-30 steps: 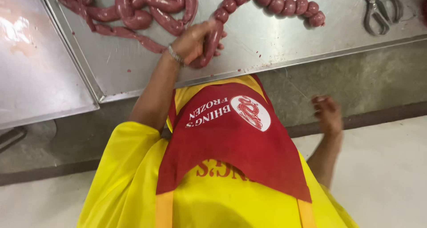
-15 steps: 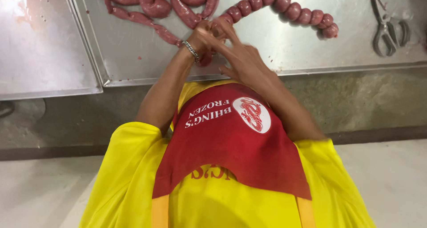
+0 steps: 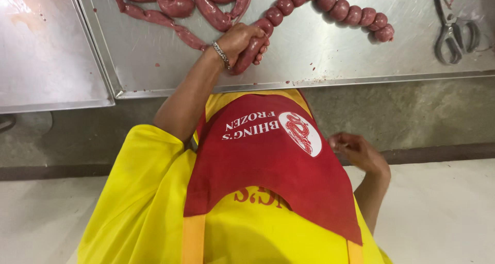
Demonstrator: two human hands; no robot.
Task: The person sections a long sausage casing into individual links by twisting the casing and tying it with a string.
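One wide steel table [image 3: 330,63] fills the top of the view, above a person's yellow shirt [image 3: 134,207] and red apron [image 3: 268,176]. Red-brown sausage links [image 3: 330,9] curve across the table. The left hand [image 3: 242,42] is closed around one end link. The right hand [image 3: 358,153] hangs loosely curled and empty beside the apron. Scissors [image 3: 454,35] lie far right.

Shiny steel tabletops [image 3: 62,53] with glare, grey concrete base [image 3: 402,114], pale floor [image 3: 448,212].
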